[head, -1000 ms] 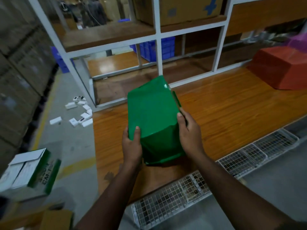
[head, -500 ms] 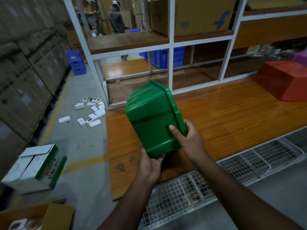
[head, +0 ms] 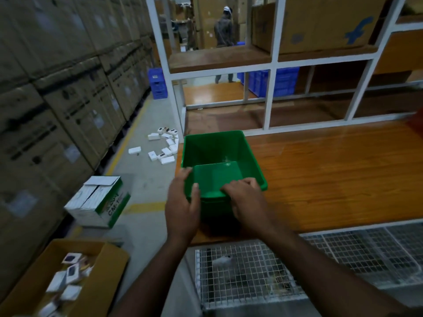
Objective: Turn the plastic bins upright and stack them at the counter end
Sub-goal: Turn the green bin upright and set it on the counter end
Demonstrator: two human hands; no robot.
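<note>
A green plastic bin (head: 219, 154) stands upright with its open top facing me, at the left end of the wooden counter (head: 332, 170). My left hand (head: 183, 202) grips its near left corner, thumb over the rim. My right hand (head: 247, 200) holds the near front lip from the right. The bin is empty inside. At the far right edge a sliver of a red bin (head: 417, 121) shows on the counter.
A white shelf frame (head: 272, 65) rises behind the counter, holding a cardboard box (head: 320, 21). Wire mesh baskets (head: 263, 271) run along the counter's near edge. On the floor to the left lie small white boxes (head: 163, 145), a green-white carton (head: 98, 202) and an open carton (head: 64, 277). A person (head: 224, 28) stands far behind.
The green bin went from upside down on the counter, through a tilt in both hands, to upright at the counter's left end. My view swung left, so the red bin is nearly out of frame.
</note>
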